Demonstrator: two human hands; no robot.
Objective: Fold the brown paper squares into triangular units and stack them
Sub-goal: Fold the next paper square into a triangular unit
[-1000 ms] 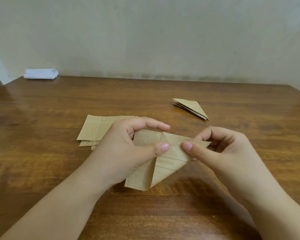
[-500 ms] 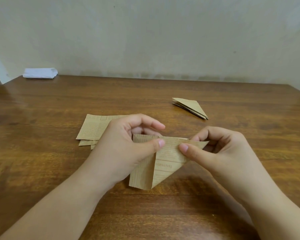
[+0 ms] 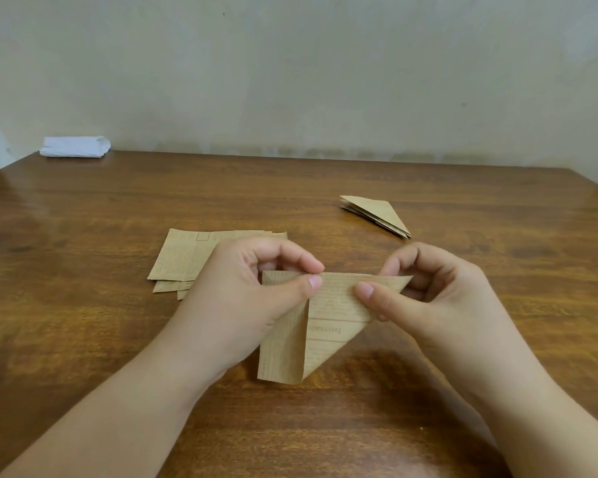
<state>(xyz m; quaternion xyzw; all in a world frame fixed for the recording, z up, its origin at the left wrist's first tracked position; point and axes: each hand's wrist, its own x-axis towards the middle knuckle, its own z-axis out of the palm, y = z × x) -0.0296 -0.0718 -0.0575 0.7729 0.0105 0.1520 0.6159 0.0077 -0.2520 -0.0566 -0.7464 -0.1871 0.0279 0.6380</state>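
Up close, the left hand [image 3: 242, 298] and right hand [image 3: 428, 298] pinch the top edge of a half-folded brown paper [image 3: 325, 322] above the counter [image 3: 83, 339]; flat brown squares [image 3: 183, 257] lie just behind the left hand, folded triangles [image 3: 377, 212] farther right.

The half-folded brown printed paper [image 3: 328, 326] carries one large upside-down word, seemingly "Internatio…", cut off by the fold; its finer print is illegible.
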